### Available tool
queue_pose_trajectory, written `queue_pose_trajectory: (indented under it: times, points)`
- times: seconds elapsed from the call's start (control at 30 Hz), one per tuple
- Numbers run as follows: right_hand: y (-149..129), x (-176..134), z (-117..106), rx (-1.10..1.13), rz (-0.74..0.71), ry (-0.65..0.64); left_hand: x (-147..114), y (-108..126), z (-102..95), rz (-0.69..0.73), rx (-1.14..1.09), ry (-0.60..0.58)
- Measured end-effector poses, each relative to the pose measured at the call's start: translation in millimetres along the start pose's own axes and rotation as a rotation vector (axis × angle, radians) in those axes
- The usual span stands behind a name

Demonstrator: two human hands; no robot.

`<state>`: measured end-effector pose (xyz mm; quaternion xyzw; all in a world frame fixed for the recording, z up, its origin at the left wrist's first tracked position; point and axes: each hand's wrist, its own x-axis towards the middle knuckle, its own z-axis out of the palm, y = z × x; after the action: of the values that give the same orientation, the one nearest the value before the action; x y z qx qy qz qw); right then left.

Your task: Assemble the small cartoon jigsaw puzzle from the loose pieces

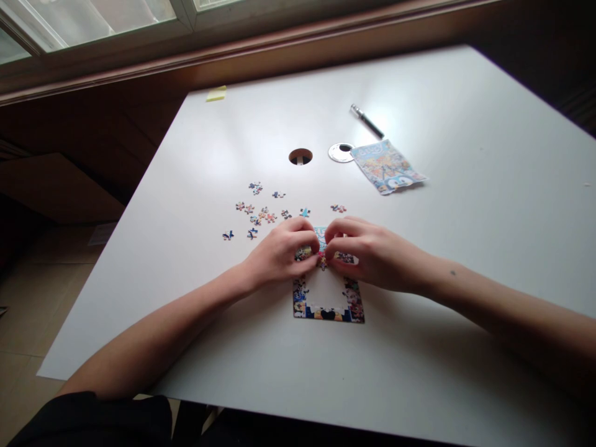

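A white counter (419, 372) bears everything. Over the far part of the puzzle border (328, 314) on it, the left hand (288, 248) and right hand (361, 245) curl, thumbs drawn in near the fingers; their tips meet around a small puzzle piece (322, 263), though which grips it I cannot tell. Beyond the border, to its right, lies a colorful packet (388, 166), with a dark pen (367, 121) farther off. Loose pieces (271, 218) scatter beyond the border, mostly left.
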<state>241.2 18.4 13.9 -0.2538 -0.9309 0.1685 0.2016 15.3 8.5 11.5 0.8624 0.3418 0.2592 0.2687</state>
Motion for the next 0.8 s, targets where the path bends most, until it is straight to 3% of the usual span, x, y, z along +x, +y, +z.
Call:
queue_pose_trajectory:
  times: [0.47, 0.67, 0.8]
  points:
    - [-3.7, 3.8, -15.5, -0.11, -0.12, -0.132, -0.5, 6.1, 1.7, -0.017, 0.058, -0.003]
    - [-5.8, -1.7, -21.9, -0.01, 0.007, -0.18, 0.1, 12.1, -19.9, 0.051, 0.116, -0.207]
    - [-1.1, 1.2, -30.7, 0.069, 0.021, -0.273, -2.9, 19.6, -24.8, 0.114, 0.268, -0.272]
